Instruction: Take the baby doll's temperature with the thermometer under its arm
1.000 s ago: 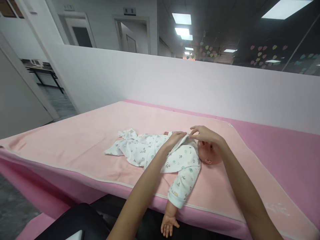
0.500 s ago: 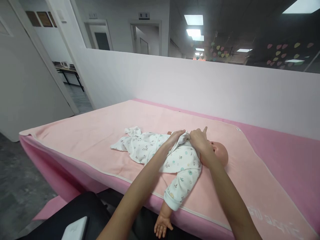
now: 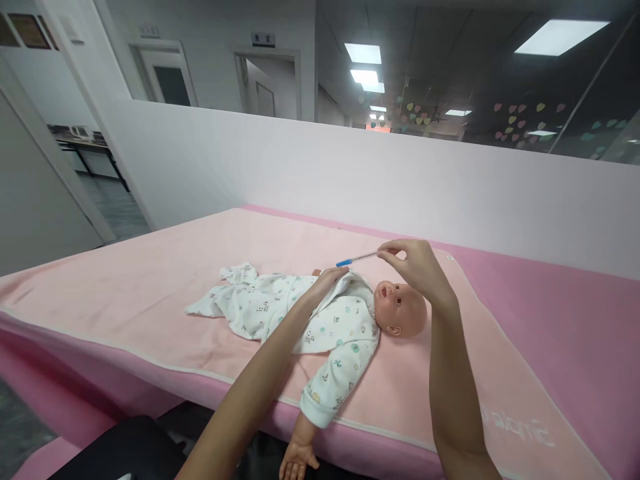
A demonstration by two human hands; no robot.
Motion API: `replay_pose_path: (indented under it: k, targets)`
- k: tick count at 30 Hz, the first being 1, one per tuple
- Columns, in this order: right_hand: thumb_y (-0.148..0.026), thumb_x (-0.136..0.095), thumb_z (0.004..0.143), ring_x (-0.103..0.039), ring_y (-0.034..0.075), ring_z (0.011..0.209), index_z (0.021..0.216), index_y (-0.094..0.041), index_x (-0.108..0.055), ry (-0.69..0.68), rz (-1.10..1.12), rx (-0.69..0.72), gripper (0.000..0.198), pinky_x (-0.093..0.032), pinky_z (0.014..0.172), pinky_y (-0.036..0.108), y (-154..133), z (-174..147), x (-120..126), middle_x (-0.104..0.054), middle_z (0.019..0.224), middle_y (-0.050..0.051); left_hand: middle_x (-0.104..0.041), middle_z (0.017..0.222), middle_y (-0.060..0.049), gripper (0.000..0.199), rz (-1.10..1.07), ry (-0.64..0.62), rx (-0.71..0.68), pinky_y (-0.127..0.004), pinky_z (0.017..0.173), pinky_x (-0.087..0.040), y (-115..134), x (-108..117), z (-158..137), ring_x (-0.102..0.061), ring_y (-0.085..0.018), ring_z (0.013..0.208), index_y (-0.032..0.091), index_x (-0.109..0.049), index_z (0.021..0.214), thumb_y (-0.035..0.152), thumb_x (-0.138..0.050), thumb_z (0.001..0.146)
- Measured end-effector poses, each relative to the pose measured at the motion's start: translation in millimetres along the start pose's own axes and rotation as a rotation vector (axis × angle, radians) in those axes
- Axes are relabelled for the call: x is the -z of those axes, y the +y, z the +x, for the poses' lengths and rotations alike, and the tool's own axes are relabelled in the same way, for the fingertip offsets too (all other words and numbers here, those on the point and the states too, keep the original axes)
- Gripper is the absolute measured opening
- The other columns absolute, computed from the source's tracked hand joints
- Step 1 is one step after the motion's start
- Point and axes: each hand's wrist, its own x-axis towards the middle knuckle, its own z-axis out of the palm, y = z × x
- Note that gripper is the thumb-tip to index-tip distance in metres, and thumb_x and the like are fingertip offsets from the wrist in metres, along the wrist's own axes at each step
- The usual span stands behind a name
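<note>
A baby doll [image 3: 400, 310] lies on its back in white printed baby clothes, its head to the right. One sleeved arm hangs over the near edge of the padded surface. At the chest, my left hand [image 3: 327, 280] is closed on the edge of the doll's shirt [image 3: 345, 320], holding the front flap up a little. My right hand [image 3: 410, 263] is raised above the doll's face and pinches one end of a thin thermometer [image 3: 344, 263]. Its blue end points left, just above my left fingertips.
A peach blanket [image 3: 200, 240] covers most of the pink padded table [image 3: 560, 293]. Behind it rises a low white partition [image 3: 300, 167] with glass above. A dark seat or lap [image 3: 125, 450] is at the lower left, below the table edge.
My right hand has risen from the doll's neckline and moved clear of the face, with the thermometer now showing in it. My left hand stays at the shirt. The view has shifted right.
</note>
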Motion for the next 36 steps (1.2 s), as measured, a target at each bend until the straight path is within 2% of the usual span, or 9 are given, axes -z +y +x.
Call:
replay_pose_path:
  k: [4,7,13,21,24,27,31,33,36]
  targets:
    - [-0.032,-0.058,0.076,-0.061,0.012,0.065,0.080,-0.022,-0.069,0.201,0.262,0.046,0.015,-0.047,0.068,0.026,-6.9,-6.4,8.5,-0.066,0.069,-0.002,-0.066,0.078,-0.004,0.025,0.090,0.060,-0.001,-0.027,0.075,-0.040,2.7,-1.9,-2.6,-0.055,-0.019,0.084,0.016,-0.064,0.069,0.039,-0.055,0.070]
    - [-0.036,-0.062,0.073,-0.056,0.009,0.053,0.081,-0.022,-0.070,0.314,0.362,0.054,0.018,-0.048,0.061,0.026,-10.9,-7.2,7.7,-0.064,0.065,-0.003,-0.066,0.090,-0.003,0.024,0.073,0.073,-0.014,-0.026,0.081,-0.039,4.4,-4.5,-6.0,-0.055,-0.019,0.091,0.017,-0.067,0.081,0.034,-0.055,0.070]
    - [-0.041,-0.063,0.073,-0.052,0.008,0.050,0.080,-0.022,-0.070,0.465,0.387,0.104,0.021,-0.048,0.055,0.026,-14.9,-7.2,4.9,-0.065,0.071,-0.002,-0.066,0.097,-0.006,0.025,0.002,-0.049,-0.030,-0.028,0.088,-0.038,1.5,-7.8,-9.1,-0.055,-0.020,0.098,0.015,-0.067,0.083,0.033,-0.058,0.070]
    - [-0.045,-0.062,0.073,-0.051,0.008,0.050,0.080,-0.024,-0.069,0.551,0.375,0.130,0.024,-0.049,0.052,0.026,-15.6,-9.5,6.2,-0.067,0.075,-0.001,-0.068,0.097,-0.004,0.025,0.042,-0.076,-0.044,-0.027,0.092,-0.036,5.0,-8.1,-12.3,-0.054,-0.019,0.101,0.015,-0.069,0.081,0.028,-0.049,0.072]
    - [-0.047,-0.062,0.073,-0.051,0.008,0.049,0.081,-0.024,-0.069,0.559,0.383,0.118,0.026,-0.049,0.049,0.025,-14.1,-9.8,6.9,-0.067,0.076,-0.001,-0.068,0.093,-0.004,0.026,0.029,-0.105,-0.024,-0.026,0.084,-0.041,5.0,-8.6,-13.1,-0.056,-0.018,0.094,0.015,-0.069,0.079,0.027,-0.048,0.071]
    - [-0.045,-0.062,0.073,-0.051,0.007,0.048,0.082,-0.023,-0.069,0.550,0.425,0.113,0.025,-0.048,0.048,0.025,-11.9,-9.7,7.6,-0.065,0.068,-0.002,-0.066,0.075,-0.003,0.022,-0.002,-0.108,-0.005,-0.024,0.065,-0.042,1.1,-8.9,-11.4,-0.056,-0.015,0.073,0.014,-0.068,0.075,0.024,-0.051,0.067]
    - [-0.044,-0.063,0.072,-0.050,0.007,0.046,0.082,-0.022,-0.070,0.536,0.466,0.122,0.025,-0.047,0.047,0.025,-10.3,-9.5,8.4,-0.063,0.064,-0.003,-0.043,0.046,0.004,0.017,-0.077,-0.132,0.040,-0.020,0.043,-0.023,-4.8,-8.6,-7.8,-0.034,-0.006,0.044,0.013,-0.065,0.073,0.025,-0.057,0.063]
    - [-0.045,-0.064,0.071,-0.050,0.007,0.046,0.081,-0.022,-0.070,0.535,0.471,0.119,0.026,-0.047,0.047,0.024,-10.5,-9.3,8.4,-0.064,0.065,-0.002,-0.034,0.043,0.006,0.017,-0.103,-0.158,0.044,-0.021,0.042,-0.017,-5.0,-8.7,-7.6,-0.026,-0.005,0.042,0.013,-0.063,0.072,0.027,-0.059,0.064]
    - [-0.047,-0.063,0.071,-0.050,0.007,0.046,0.081,-0.022,-0.070,0.535,0.464,0.106,0.028,-0.047,0.046,0.024,-11.6,-9.2,7.7,-0.065,0.068,-0.002,-0.033,0.045,0.006,0.018,-0.096,-0.165,0.044,-0.021,0.042,-0.016,-1.8,-9.3,-9.4,-0.026,-0.005,0.043,0.012,-0.062,0.070,0.029,-0.059,0.064]
